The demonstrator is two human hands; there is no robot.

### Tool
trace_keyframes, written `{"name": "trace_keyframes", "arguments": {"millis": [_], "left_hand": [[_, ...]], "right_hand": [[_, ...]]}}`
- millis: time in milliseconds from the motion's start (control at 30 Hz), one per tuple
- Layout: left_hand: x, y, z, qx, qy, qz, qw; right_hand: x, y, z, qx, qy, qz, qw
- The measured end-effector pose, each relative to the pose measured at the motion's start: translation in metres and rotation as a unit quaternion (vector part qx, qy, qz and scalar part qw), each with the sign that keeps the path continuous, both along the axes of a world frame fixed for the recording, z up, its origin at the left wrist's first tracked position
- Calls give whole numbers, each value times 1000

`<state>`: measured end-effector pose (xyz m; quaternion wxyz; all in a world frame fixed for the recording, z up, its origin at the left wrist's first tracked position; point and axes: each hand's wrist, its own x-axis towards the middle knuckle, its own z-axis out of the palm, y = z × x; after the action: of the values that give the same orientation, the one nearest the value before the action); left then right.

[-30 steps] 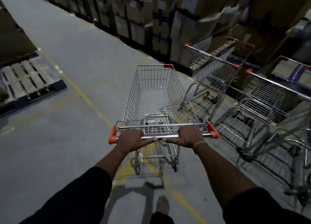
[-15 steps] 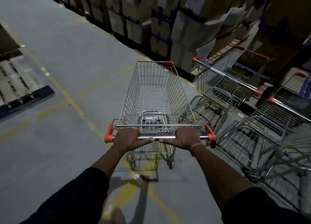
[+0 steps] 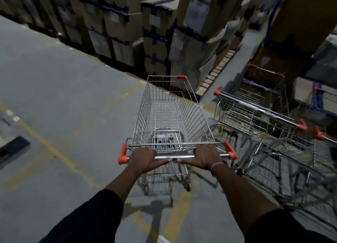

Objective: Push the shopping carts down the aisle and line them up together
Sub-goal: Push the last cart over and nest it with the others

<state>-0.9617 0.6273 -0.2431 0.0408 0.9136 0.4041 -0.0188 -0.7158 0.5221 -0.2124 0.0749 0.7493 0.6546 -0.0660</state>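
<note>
Ahead of both hands rolls an empty wire cart [image 3: 171, 115], its handle bar gripped by the left hand [image 3: 144, 157] and the right hand [image 3: 204, 156], fingers curled over it. Off to the right hand's side stand the parked carts [image 3: 255, 113], near but apart. Judging by that gap, lining up remains undone.

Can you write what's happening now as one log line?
left hand: grips handle | right hand: grips handle | cart: empty | parked carts: at right
</note>
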Motion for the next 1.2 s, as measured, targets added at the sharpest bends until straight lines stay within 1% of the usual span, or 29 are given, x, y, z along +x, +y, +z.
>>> {"name": "trace_keyframes", "arguments": {"millis": [167, 333, 500, 633, 733, 900, 1200], "left_hand": [[0, 77, -4, -16, 6, -24, 1000], [10, 150, -2, -4, 3, -56, 998], [29, 228, -2, 5, 8, -79, 997], [52, 291, -2, 12, 0, -100, 995], [72, 337, -3, 21, 10, -111, 993], [108, 405, -1, 51, 36, -118, 991], [192, 482, -8, 54, 28, -185, 981]], "right_hand": [[-6, 61, -6, -3, 2, -31, 1000], [-2, 120, -11, -5, -5, -63, 998], [11, 187, -12, 0, 20, -96, 995], [25, 241, -12, -9, 31, -116, 993], [34, 277, -10, -18, 32, -149, 988], [52, 329, -2, -17, 27, -177, 984], [113, 384, -12, -10, 37, -226, 973]]}}
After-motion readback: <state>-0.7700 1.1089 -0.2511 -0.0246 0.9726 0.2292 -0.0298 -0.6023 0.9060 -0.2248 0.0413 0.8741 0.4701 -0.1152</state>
